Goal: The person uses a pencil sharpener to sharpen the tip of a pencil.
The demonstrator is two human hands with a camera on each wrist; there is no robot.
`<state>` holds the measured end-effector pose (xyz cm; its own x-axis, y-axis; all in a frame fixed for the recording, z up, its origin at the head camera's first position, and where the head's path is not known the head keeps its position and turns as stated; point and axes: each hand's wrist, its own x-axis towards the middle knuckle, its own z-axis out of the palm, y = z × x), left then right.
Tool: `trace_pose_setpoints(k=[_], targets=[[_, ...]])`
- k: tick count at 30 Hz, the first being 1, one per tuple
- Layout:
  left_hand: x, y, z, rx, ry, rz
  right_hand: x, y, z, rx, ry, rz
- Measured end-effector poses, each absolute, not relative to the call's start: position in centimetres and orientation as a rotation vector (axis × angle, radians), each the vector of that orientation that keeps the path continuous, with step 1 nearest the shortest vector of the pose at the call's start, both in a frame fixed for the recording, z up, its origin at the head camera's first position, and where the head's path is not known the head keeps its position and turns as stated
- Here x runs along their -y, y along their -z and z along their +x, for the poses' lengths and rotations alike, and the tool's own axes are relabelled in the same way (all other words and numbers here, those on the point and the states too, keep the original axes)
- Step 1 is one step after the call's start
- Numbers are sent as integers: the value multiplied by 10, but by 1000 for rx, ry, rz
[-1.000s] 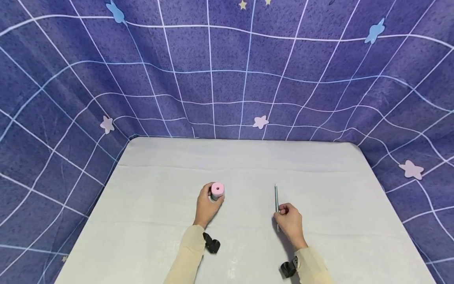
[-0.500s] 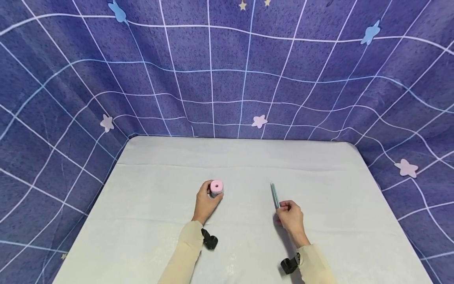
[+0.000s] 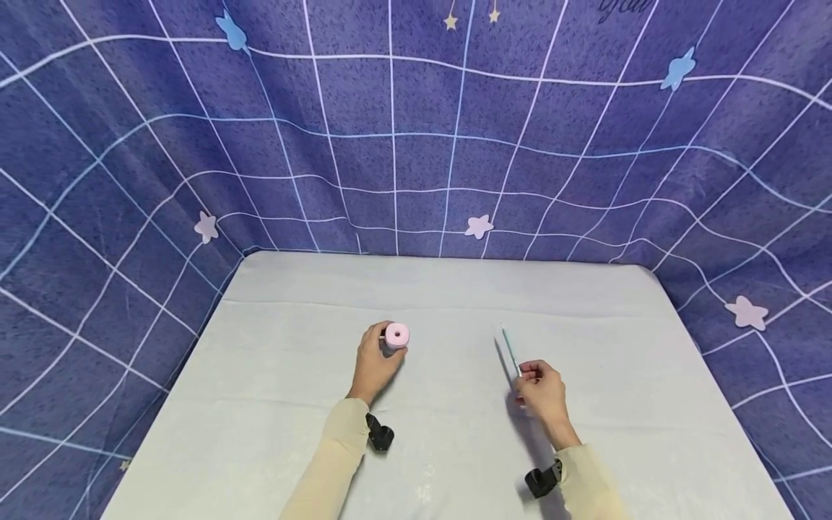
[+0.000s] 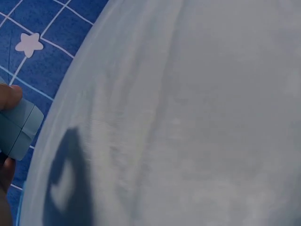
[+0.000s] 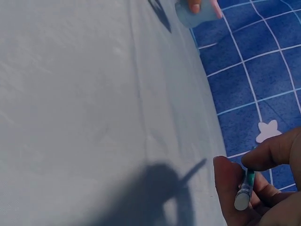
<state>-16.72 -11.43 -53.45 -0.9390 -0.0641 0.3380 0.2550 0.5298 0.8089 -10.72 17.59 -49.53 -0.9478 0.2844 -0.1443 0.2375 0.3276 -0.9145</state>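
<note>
My left hand (image 3: 375,366) grips a pencil sharpener (image 3: 397,341) with a pink top, a round hole in it, and a pale blue body (image 4: 21,127). The pink top faces up toward the head camera. In the left wrist view its shadow falls apart from it on the cloth. To the right, my right hand (image 3: 544,392) pinches a green pencil (image 3: 510,350) near its rear end between thumb and fingers. The pencil's tip points away from me and slightly left, raised above the table. Its white rear end (image 5: 242,201) shows in the right wrist view.
A white cloth covers the table (image 3: 448,448). Behind it and at both sides hangs a blue-purple curtain (image 3: 416,159) with grid lines and stars. Black wrist cameras (image 3: 380,435) sit on both sleeves.
My right hand has lifted the pencil and turned its tip leftward, so its shadow now lies apart. My left hand has raised the pencil sharpener and shifted slightly away from me.
</note>
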Motion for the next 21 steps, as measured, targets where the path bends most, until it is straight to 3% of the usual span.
trace_pose_setpoints(k=[21], targets=[[127, 485, -172, 2436, 1076, -349, -205, 445, -131, 2638, -1233, -87]])
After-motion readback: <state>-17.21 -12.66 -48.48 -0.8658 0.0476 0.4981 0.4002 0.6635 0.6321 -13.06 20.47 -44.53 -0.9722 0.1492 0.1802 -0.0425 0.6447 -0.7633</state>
